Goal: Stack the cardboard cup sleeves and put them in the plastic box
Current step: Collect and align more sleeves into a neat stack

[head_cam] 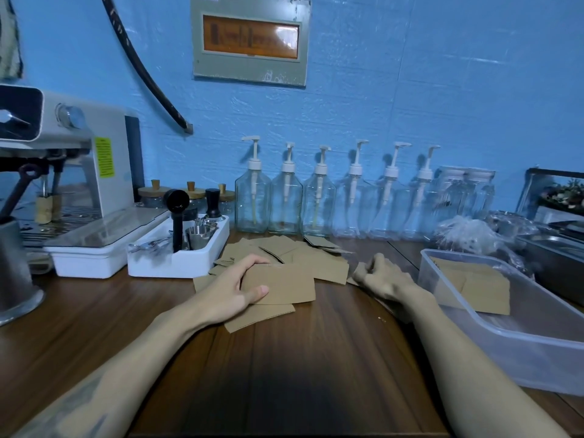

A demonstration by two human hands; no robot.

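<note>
Several flat brown cardboard cup sleeves lie scattered on the wooden counter in front of the pump bottles. My left hand grips a small stack of sleeves, thumb on top, over another sleeve lying flat beneath. My right hand rests on the counter to the right with fingers curled on the corner of one sleeve. The clear plastic box stands at the right and holds a pile of sleeves at its far end.
A white espresso machine and a white tray of coffee tools stand at the left. A metal jug sits at the far left. Several glass pump bottles line the blue wall. Metal trays and plastic bags sit behind the box.
</note>
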